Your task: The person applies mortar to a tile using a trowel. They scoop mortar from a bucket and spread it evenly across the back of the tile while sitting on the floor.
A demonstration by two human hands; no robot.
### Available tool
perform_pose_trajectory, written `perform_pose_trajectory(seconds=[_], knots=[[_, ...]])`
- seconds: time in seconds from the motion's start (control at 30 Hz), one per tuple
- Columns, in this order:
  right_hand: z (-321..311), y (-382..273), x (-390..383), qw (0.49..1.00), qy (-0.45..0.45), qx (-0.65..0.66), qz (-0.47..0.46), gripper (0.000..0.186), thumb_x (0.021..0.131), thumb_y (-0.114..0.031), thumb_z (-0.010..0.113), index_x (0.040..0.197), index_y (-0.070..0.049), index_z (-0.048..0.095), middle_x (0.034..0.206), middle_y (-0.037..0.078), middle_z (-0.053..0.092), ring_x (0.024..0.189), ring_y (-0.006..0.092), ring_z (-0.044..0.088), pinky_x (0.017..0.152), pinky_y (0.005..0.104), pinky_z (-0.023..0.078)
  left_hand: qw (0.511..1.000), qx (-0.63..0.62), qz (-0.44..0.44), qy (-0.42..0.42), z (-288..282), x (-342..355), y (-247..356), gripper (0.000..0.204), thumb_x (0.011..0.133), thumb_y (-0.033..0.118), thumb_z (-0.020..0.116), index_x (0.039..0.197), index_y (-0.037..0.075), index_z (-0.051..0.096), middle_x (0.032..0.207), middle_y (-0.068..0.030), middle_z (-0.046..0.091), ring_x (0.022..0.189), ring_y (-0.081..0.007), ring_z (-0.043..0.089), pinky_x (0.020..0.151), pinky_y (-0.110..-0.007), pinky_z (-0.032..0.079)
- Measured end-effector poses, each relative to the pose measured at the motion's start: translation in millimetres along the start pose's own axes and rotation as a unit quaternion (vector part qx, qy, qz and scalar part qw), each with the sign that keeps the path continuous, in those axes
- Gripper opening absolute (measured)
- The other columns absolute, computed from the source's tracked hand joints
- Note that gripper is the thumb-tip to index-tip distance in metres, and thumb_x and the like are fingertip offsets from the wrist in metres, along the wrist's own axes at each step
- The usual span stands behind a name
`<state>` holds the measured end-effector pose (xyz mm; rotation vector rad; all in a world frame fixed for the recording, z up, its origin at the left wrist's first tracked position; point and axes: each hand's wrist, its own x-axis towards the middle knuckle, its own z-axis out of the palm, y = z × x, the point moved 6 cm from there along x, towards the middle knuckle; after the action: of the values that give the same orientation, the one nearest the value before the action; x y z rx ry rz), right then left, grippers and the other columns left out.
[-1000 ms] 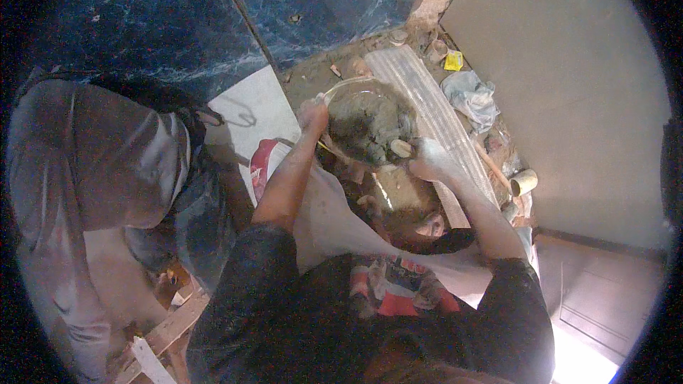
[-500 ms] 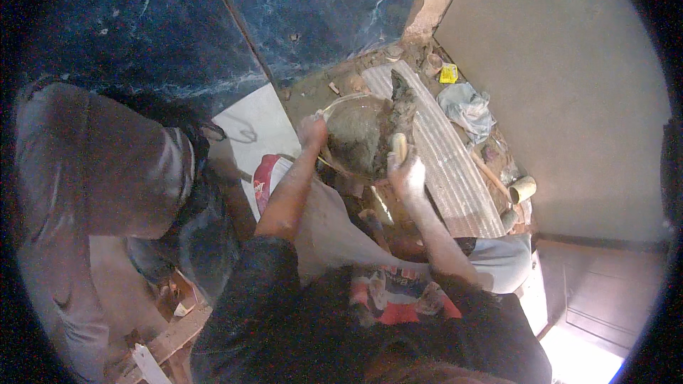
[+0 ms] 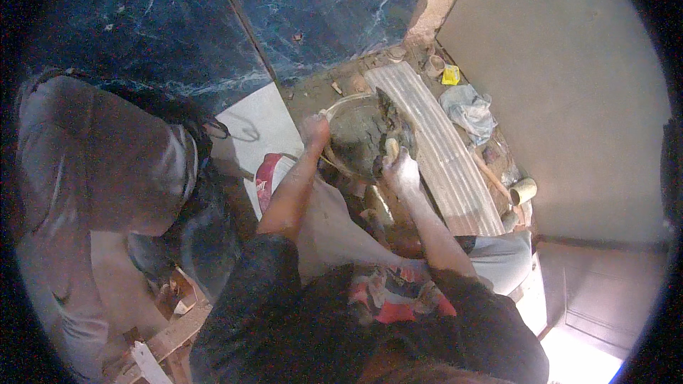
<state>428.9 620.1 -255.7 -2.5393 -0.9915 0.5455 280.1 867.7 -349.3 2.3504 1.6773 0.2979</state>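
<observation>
A round bucket (image 3: 348,98) with a pale rim stands in front of me, with wet grey mortar (image 3: 351,131) inside. At its left rim, my left hand (image 3: 316,131) is closed on the edge. My right hand (image 3: 400,171) grips a trowel by its light handle (image 3: 391,147), at the bucket's right side. The trowel's blade is coated in mortar and points away from me over the bucket; its outline is hard to tell from the mortar.
A ribbed pale panel (image 3: 452,156) lies right of the bucket. Beyond it are a crumpled plastic bag (image 3: 468,110), a yellow packet (image 3: 450,75) and a cup-like container (image 3: 523,190). A white tile (image 3: 260,124) lies left, beside another person's leg (image 3: 128,156). Blue marbled wall panels (image 3: 320,14) rise ahead.
My right hand has shifted slightly left with the trowel, and the mortar-laden blade has moved inward over the bucket. My left hand stays on the rim.
</observation>
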Motion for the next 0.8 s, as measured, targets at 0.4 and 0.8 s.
perform_pose_trajectory(seconds=[0.4, 0.8], knots=[[-27, 0, -10, 0.993, 0.039, 0.06, -0.094, 0.052, 0.083, -0.039, 0.057, 0.116, 0.002, 0.052, 0.09, 0.029, 0.064, 0.086, 0.0447, 0.063, 0.079, 0.0518, 0.051, 0.995, -0.078, -0.057, 0.007, 43, 11, -30, 0.049, 0.09, 0.043, 0.047, 0.09, -0.001, 0.068, 0.093, -0.0238, 0.066, 0.09, -0.0412, 0.063, 0.08, -0.049, 0.049], [-114, 10, 20, 0.969, 0.02, -0.169, -0.178, 0.032, 0.08, -0.025, 0.057, 0.098, 0.002, 0.057, 0.079, 0.024, 0.063, 0.079, 0.04, 0.063, 0.07, 0.0497, 0.05, 0.988, 0.007, 0.083, 0.127, 57, 8, -13, 0.035, 0.093, 0.03, 0.045, 0.081, 0.006, 0.067, 0.076, -0.0147, 0.064, 0.07, -0.0349, 0.063, 0.063, -0.048, 0.05]])
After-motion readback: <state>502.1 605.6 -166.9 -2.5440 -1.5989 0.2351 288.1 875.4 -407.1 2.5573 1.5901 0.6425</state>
